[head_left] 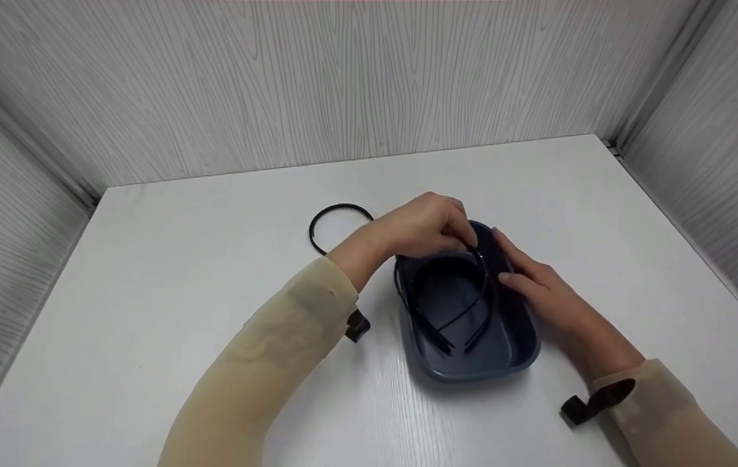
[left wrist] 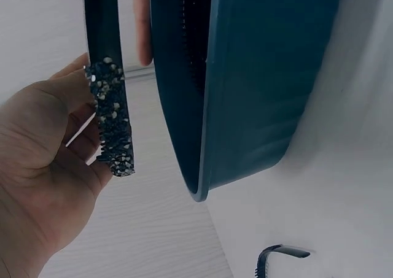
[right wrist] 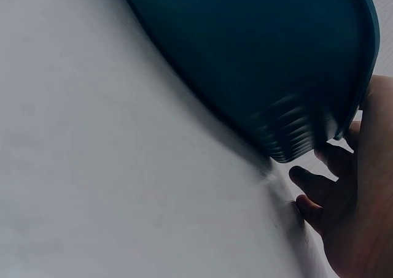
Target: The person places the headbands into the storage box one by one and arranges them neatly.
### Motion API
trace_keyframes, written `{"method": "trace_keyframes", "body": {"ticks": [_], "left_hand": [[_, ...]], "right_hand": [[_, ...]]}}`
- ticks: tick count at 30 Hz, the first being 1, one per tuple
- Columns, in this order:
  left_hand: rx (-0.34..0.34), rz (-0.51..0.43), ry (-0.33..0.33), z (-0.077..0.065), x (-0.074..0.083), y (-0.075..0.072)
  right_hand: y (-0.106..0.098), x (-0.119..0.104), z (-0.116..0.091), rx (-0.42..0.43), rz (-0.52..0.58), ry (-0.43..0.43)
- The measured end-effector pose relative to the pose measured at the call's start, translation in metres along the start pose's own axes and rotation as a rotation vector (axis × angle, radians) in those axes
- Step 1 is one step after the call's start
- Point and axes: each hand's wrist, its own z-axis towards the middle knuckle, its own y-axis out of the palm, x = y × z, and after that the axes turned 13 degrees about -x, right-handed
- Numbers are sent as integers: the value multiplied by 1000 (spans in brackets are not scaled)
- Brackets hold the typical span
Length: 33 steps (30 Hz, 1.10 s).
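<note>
My left hand [head_left: 417, 224] reaches over the far end of a dark blue plastic basin [head_left: 473, 375]. Its fingers and thumb pinch a black headband [left wrist: 110, 118], whose band is crusted with shiny dark stones. The held headband's arms point down into the basin. Other dark headbands [head_left: 430, 331] lie inside, partly overlapped by the held one. On the basin's right side, my right hand [head_left: 541, 288] grips the rim, thumb at the top edge and fingers [right wrist: 313, 183] along the outer wall.
Another black toothed headband [head_left: 310, 230] lies on the white table [head_left: 200, 292] left of the basin, partly hidden behind the left forearm. Pale wood-grain panels [head_left: 343, 84] stand at the back and both sides. Black wrist cameras [head_left: 575, 410] stick out from the sleeves.
</note>
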Motion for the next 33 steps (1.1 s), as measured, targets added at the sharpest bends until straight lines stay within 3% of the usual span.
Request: {"method": "trace_keyframes", "body": {"ticks": [18, 33], "left_hand": [[-57, 48, -8, 20, -4, 12], [-60, 66, 23, 32, -8, 21]], "right_hand": [[2, 1, -1, -8, 56, 12], [1, 1, -1, -14, 43, 1]]}}
